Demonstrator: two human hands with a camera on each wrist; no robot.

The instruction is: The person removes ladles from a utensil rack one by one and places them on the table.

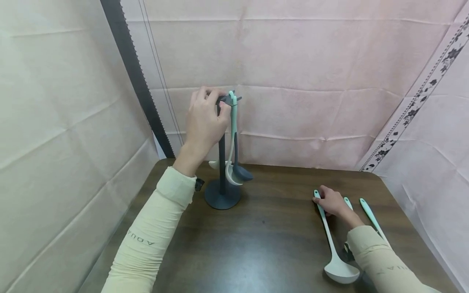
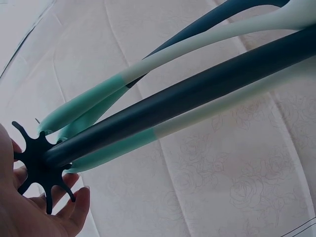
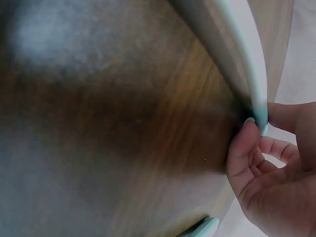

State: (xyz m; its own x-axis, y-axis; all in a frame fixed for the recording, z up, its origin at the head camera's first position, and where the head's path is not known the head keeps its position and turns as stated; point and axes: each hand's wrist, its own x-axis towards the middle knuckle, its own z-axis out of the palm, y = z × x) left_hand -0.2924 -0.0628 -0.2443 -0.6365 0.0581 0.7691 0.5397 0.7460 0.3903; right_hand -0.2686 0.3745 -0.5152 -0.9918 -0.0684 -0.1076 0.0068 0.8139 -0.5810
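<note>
From the head view, the left hand [image 1: 203, 122] grips the rack [image 1: 222, 162], already hung with utensils, while the ladle [image 1: 331, 240] lies unhung on the table [image 1: 271, 236]; the left wrist view shows fingers [image 2: 74, 210] curled at the rack's hooks, and the right wrist view shows the right hand [image 3: 269, 177] pinching the ladle's handle tip.

Left hand at the head of the utensil stand

The left hand [image 2: 34, 212] holds the dark star-shaped hook ring [image 2: 37, 165] at lower left, fingers curled under its prongs. The dark pole [image 2: 197, 89] runs from it toward upper right. Mint-handled utensils [image 2: 98, 101] hang alongside the pole, above and below it. Pale floral-embossed sheeting [image 2: 232, 187] lies behind.
</note>
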